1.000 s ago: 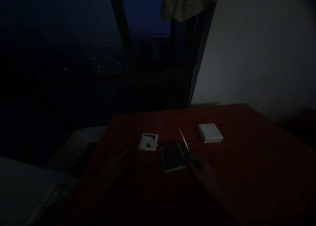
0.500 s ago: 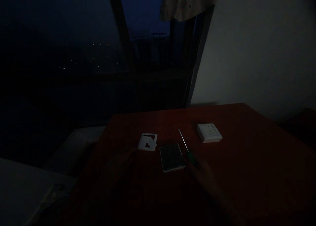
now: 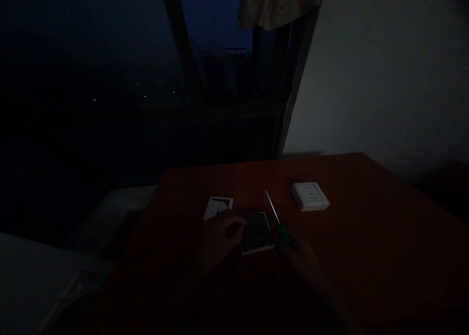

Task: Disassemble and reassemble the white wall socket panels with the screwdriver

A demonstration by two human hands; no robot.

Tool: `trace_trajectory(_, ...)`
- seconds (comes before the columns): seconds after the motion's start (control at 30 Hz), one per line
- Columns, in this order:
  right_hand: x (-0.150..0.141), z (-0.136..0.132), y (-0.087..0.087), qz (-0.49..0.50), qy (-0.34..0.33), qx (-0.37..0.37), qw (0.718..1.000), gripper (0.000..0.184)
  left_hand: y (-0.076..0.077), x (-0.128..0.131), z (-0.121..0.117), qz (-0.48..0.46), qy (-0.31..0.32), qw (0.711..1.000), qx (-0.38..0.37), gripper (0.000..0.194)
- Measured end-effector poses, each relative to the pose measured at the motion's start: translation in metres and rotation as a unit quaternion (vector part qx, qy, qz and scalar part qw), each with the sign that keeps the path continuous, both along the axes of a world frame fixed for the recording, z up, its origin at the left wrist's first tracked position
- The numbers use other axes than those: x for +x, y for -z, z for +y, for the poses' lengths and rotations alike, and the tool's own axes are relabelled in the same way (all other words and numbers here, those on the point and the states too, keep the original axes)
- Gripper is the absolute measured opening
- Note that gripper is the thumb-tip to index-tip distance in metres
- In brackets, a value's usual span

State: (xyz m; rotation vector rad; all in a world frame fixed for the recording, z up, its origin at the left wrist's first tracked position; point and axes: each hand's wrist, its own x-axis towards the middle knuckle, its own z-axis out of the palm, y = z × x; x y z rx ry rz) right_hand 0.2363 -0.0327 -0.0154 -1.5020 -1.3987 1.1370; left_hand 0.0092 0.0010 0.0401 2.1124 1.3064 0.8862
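My right hand point(image 3: 301, 254) is closed round the green handle of a screwdriver point(image 3: 273, 209), whose metal shaft points away over the table. Left of it lies a square white-rimmed piece with a dark upper face point(image 3: 258, 235), its kind hard to tell in the dimness. My left hand point(image 3: 222, 237) is at that piece's left edge, fingers curled and the fingertips at its upper left corner. Whether anything is pinched there I cannot make out. Behind the left hand is a white cover frame point(image 3: 213, 206) with a loose white plate on it, partly hidden by the fingers.
A white wall socket on its box point(image 3: 310, 197) sits at the right on the reddish table point(image 3: 366, 218). Beyond the table's far edge are a dark window point(image 3: 227, 81) with a hanging curtain point(image 3: 280, 5) and a pale wall point(image 3: 384, 81). The light is very low.
My left hand has moved right and forward from beside the cover frame to the dark-faced piece, now covering part of both. My right hand and the screwdriver have stayed nearly still.
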Motion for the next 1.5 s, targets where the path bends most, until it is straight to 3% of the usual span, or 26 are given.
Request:
trace_trajectory(0.13, -0.001, -0.001, -0.004, 0.005, -0.006, 0.014, 1.0, 0.023, -0.002, 0.022, 0.003, 0.003, 0.033, 0.999, -0.015, 0.018)
trace_trajectory(0.4, -0.002, 0.0, -0.006, 0.023, -0.008, 0.028, 0.999, 0.023, -0.001, 0.04, 0.013, 0.081, 0.069, 0.994, -0.02, 0.019)
trace_trajectory(0.7, -0.003, -0.001, -0.005, 0.019, -0.006, 0.026, 0.999, 0.022, 0.003, 0.045, 0.015, 0.139, 0.086, 0.986, 0.029, 0.015)
trace_trajectory(1.0, -0.001, 0.001, 0.001, 0.019, -0.014, 0.037, 0.999, 0.02, 0.001, 0.049, 0.016, 0.157, 0.095, 0.983, 0.025, 0.011)
trace_trajectory(1.5, -0.003, -0.001, -0.006, 0.011, -0.014, 0.029, 0.999, 0.022, -0.001, 0.055, 0.013, 0.182, 0.08, 0.98, 0.006, 0.008)
